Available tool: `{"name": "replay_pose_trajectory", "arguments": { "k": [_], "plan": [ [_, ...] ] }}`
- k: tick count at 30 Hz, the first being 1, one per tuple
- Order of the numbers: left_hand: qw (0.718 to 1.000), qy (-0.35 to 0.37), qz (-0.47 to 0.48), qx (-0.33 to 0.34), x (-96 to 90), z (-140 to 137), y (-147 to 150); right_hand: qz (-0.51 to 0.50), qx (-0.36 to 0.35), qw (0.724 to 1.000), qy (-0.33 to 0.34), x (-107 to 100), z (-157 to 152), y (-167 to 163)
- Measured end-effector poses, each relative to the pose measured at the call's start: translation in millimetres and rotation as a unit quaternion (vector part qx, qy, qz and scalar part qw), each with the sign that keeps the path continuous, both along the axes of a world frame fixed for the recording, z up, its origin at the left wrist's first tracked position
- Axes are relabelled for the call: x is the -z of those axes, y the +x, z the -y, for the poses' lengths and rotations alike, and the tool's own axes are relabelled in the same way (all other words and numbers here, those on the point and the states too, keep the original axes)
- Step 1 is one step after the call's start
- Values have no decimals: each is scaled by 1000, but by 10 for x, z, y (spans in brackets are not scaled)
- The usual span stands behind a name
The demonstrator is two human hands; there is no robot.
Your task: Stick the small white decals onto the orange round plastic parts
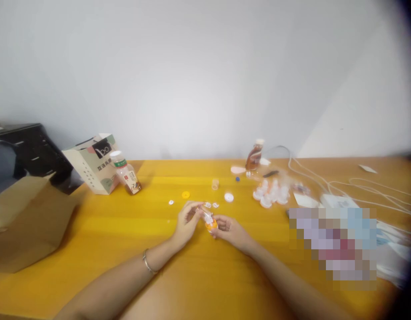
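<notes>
Yellow table [108, 233] below; left hand [187, 221] pinches a clear tube [208, 217]. It tips down-right; right hand [232, 230] pinches the orange bit [210, 226] there.

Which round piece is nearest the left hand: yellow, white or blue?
Yellow piece, just beyond the left hand; the white piece and blue piece lie farther right.

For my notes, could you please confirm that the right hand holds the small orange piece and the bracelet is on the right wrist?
Not quite: the head view shows the bracelet on the left wrist. The right hand does hold the small orange piece.
</notes>
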State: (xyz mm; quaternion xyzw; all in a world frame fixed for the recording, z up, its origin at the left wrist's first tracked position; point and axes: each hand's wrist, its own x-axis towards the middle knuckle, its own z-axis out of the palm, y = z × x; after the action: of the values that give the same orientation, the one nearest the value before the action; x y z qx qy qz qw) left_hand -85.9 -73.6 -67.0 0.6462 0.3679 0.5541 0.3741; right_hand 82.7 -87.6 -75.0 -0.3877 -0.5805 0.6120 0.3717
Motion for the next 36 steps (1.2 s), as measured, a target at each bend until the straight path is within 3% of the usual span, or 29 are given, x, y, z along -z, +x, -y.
{"name": "replay_pose_trajectory", "arguments": {
  "k": [16,27,32,36],
  "plan": [
    [995,59,-57,55,-51,9,-29,6,28,998,50,-101,87,-57],
    [997,38,-42,49,-70,67,-4,20,32,997,69,-124,109,-62],
    [993,17,-43,107,-165,69,-38,15,11,998,54,-137,129,-54],
    [980,-36,-21,193,-249,65,-77,-30,-26,999,17,-131,145,-64]
  ]
}}
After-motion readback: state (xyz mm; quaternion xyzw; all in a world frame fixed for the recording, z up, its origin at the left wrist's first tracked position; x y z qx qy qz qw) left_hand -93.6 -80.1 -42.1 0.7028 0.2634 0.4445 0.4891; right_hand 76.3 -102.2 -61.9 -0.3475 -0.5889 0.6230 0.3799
